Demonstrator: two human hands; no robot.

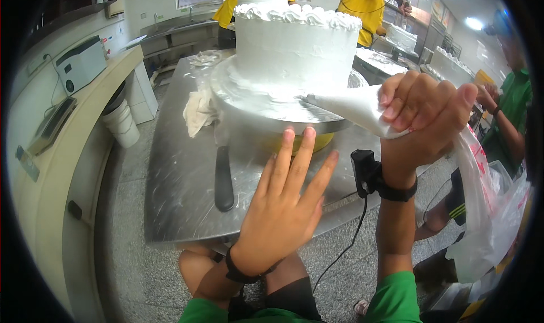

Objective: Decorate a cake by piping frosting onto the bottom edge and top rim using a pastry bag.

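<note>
Right hand (422,116) clenched tight around a piping bag (354,107), nozzle aimed at the foot of the white cake (294,45), which sits at twelve o'clock on the turntable (249,104). Left hand (283,207) spread flat and open, fingertips on the turntable's rim at six o'clock, holding nothing. Sides smooth, top border already piped; by the look of it, the bottom edge is what's left. A dark-handled spatula (223,181) lies on the steel desk (175,170) at eight o'clock.
</note>
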